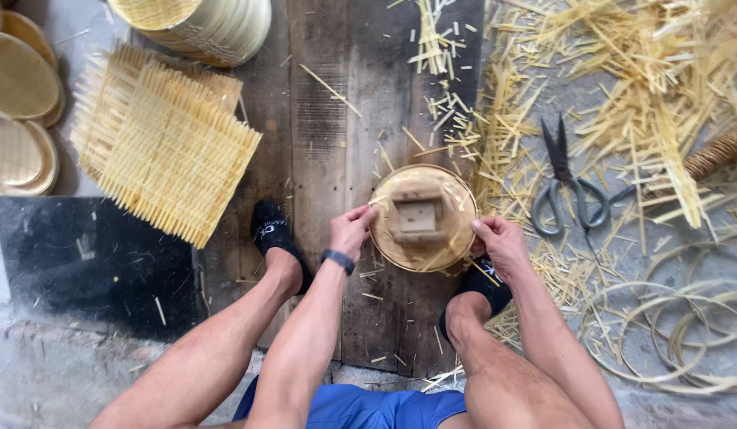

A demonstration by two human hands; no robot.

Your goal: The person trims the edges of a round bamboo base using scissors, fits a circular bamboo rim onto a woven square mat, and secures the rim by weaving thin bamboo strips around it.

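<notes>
A worn plank floor (337, 135) is lying under the work, littered with pale bamboo offcuts (623, 103). Both hands are gripping a round woven bamboo tray (456, 238) pressed over a wooden block form (418, 218), held low between the person's two feet in black socks. The left hand (350, 230) is pinching the tray's near-left rim, thumb and fingers closed on the edge; the right hand (499, 245) is clasping the opposite rim, fingers curling under where they cannot be seen.

Judging by its thin strips, the tray is probably handling as light and springy, stiff at the rim but liable to split or fray if squeezed hard; the hooped edge looks like the soundest place to hold, as both hands are doing.

Just beyond the right hand, dark scissors (567, 187) are lying among the shavings, with loose bamboo hoops (686, 318) further out on that side. Well out past the left hand, flat woven mats (166, 151) are stacked, and finished trays (19, 87) are sitting beyond them.
</notes>
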